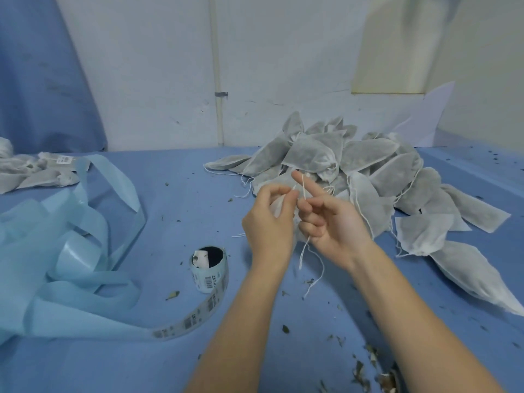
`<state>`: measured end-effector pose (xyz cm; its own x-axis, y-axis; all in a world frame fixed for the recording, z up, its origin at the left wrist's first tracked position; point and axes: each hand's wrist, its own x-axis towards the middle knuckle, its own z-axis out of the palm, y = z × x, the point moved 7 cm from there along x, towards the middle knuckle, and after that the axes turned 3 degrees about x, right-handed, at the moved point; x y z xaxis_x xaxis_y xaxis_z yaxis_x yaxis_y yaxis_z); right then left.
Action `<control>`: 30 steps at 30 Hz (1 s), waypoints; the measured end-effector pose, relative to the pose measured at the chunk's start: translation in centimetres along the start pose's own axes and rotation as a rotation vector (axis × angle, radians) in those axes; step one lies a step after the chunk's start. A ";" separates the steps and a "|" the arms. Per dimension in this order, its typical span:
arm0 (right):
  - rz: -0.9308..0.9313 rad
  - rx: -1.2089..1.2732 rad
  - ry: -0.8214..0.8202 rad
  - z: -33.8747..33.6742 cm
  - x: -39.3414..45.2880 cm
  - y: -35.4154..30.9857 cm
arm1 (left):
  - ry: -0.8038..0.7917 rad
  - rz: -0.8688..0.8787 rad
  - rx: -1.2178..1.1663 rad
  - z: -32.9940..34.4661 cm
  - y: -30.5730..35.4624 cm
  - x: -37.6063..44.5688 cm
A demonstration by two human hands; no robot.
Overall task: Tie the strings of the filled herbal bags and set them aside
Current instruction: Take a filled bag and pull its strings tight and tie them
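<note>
Bare blue table (175, 194) lies open at centre; crumpled blue ribbon (71, 265) and label roll (209, 269) block the left, heaped bags (368, 171) crowd the right.

I note grey herbal bags of thin, matt non-woven cloth (317, 154), fuzzy, with white cotton-like twisted strings (302, 251). Blue table cover (175, 211): matt fabric sheet. Pale blue backing ribbon (73, 268): smooth, slightly glossy. Roll of printed paper labels (211, 272), satin.

I'm at a small packing workshop; my table (175, 194) wears blue cloth, heaped with filled herbal bags (354, 165); a barcode label roll (209, 269) and scattered herb crumbs (365, 364) show it.
</note>
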<state>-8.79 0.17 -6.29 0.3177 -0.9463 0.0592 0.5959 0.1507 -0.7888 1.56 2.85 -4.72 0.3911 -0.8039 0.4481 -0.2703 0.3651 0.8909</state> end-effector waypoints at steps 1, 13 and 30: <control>-0.006 -0.040 -0.014 0.2 -0.2 -0.1 | 0.008 -0.004 -0.002 -0.1 0.0 -0.1; -0.261 -1.065 0.135 0.3 -1.4 -2.1 | -0.099 -0.080 0.060 0.5 -0.9 -0.1; -0.310 -0.970 0.159 -1.6 -0.7 -2.1 | -0.205 -0.092 -0.023 0.1 -1.4 0.1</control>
<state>-11.51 0.08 -5.65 0.1085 -0.9418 0.3182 -0.2390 -0.3354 -0.9113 1.85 2.20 -5.95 0.2258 -0.9119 0.3428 -0.2204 0.2949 0.9298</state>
